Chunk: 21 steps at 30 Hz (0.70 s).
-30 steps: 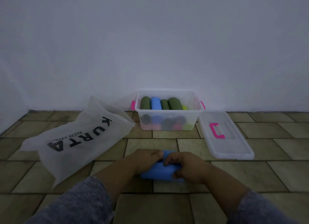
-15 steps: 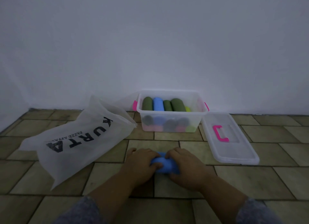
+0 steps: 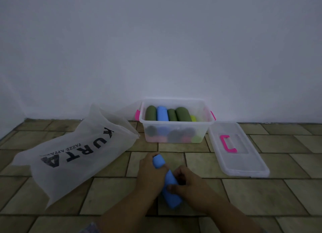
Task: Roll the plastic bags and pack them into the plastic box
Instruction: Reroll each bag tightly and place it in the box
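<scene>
We hold a smooth blue roll (image 3: 170, 179) just above the tiled floor (image 3: 261, 189), its long soft cylinder pointing away from us. Our left hand (image 3: 149, 173) wraps curled fingers round its far end; our right hand (image 3: 190, 182) pinches its middle with thumb and bent fingers. Beyond it, at the floor's far edge against the wall, stands the clear plastic box (image 3: 205, 126), packed with green, blue and pink rolls (image 3: 171, 114). Its flat lid (image 3: 244, 163) lies touching its right side. A crinkled translucent bag (image 3: 73, 151) sprawls to the left.
</scene>
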{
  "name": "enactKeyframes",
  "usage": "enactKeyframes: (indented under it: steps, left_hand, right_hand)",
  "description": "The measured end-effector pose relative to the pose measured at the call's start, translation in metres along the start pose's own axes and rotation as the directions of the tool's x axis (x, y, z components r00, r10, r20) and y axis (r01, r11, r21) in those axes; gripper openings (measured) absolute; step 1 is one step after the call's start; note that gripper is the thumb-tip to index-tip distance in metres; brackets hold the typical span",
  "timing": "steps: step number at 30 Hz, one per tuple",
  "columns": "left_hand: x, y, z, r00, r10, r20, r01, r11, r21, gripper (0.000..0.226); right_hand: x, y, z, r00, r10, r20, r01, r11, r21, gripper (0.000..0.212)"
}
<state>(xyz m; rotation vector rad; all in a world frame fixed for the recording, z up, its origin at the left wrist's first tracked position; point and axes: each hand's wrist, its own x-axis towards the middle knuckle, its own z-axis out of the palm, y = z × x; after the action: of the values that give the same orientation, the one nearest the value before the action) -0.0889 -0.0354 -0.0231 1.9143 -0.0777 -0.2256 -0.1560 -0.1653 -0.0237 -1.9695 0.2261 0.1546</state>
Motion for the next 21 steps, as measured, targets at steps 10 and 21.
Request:
enactKeyframes:
  steps: [10, 21]
  left_hand:
    - [0.029, 0.057, 0.006, 0.955, 0.297, 0.004, -0.296, 0.953, -0.061, 0.031]
    - [0.177, 0.091, 0.005, 0.959, 0.14, 0.248, -0.284, 0.529, 0.8, 0.08]
  right_hand:
    - [0.016, -0.044, -0.068, 0.994, 0.065, 0.084, -0.1, 0.84, 0.533, 0.028]
    - [0.162, -0.094, -0.155, 0.838, 0.063, -0.542, -0.324, 0.857, -0.401, 0.047]
